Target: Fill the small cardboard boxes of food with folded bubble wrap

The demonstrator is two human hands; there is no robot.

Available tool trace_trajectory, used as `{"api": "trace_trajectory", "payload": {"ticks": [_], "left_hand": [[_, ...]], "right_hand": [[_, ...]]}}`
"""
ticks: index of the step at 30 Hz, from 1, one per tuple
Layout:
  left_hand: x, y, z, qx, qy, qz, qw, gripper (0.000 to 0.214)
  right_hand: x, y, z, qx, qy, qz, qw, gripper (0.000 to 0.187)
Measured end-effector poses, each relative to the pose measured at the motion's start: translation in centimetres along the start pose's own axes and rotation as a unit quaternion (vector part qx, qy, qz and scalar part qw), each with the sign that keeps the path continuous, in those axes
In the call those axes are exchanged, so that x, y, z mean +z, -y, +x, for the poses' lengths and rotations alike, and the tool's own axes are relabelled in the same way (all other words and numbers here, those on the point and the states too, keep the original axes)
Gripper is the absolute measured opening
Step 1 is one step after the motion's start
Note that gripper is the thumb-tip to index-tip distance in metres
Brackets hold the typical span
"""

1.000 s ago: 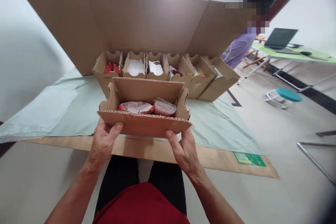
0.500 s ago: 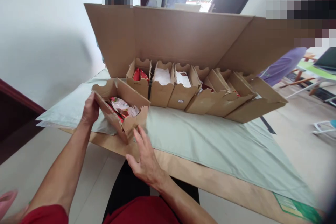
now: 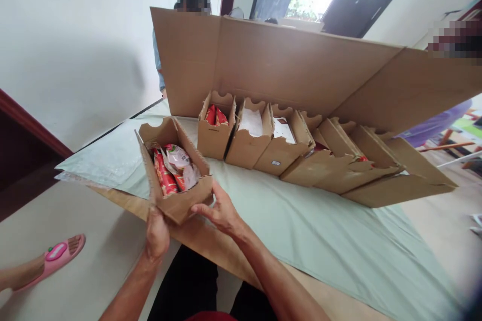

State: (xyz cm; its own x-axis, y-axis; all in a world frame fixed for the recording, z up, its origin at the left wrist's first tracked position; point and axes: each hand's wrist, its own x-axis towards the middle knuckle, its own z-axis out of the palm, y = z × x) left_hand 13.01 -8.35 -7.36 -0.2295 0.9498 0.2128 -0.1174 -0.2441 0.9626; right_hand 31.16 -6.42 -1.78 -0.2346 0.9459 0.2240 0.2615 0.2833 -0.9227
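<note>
A narrow open-topped cardboard box (image 3: 184,205) is between my hands at the table's front left edge, tilted a little. Inside it lie red packets (image 3: 165,173) and a white-and-pink packet (image 3: 177,157). My left hand (image 3: 156,230) grips the box's near left corner, its fingers partly hidden beneath. On the right side, my right hand (image 3: 222,210) holds the near end, thumb on the front face and fingers around the side.
Similar cardboard boxes (image 3: 237,150) stand in a row behind, some leaning, with packets inside. A tall cardboard screen (image 3: 278,55) rises behind them. A green cloth (image 3: 271,195) covers the table. Other people are beyond the screen; a foot in a pink slipper (image 3: 60,258) is at left.
My left hand has slid from the box's far left side to its near left corner. My right hand has closed on the near right end. The box is now turned and tipped more toward me.
</note>
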Motion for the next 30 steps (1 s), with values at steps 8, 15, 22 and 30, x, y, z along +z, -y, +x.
{"api": "trace_trajectory", "payload": {"ticks": [8,15,22,30], "left_hand": [[0.5,-1.4,16.2,0.013,-0.082,-0.205,0.975,0.059],[2.3,1.3,20.8,0.026,0.024,-0.128,0.991,0.078],[1.5,3.4,19.4,0.060,0.074,0.005,0.995,0.077],[2.2,4.3,23.7,0.068,0.089,0.066,0.991,0.070]], "right_hand": [[3.3,-1.9,9.7,-0.101,-0.079,-0.085,0.988,0.087],[3.5,-6.1,12.0,-0.041,-0.128,-0.132,0.982,0.075],[4.0,-7.9,11.7,-0.003,-0.098,-0.111,0.989,0.075],[2.8,-7.2,10.8,0.004,-0.054,-0.077,0.996,0.076]]}}
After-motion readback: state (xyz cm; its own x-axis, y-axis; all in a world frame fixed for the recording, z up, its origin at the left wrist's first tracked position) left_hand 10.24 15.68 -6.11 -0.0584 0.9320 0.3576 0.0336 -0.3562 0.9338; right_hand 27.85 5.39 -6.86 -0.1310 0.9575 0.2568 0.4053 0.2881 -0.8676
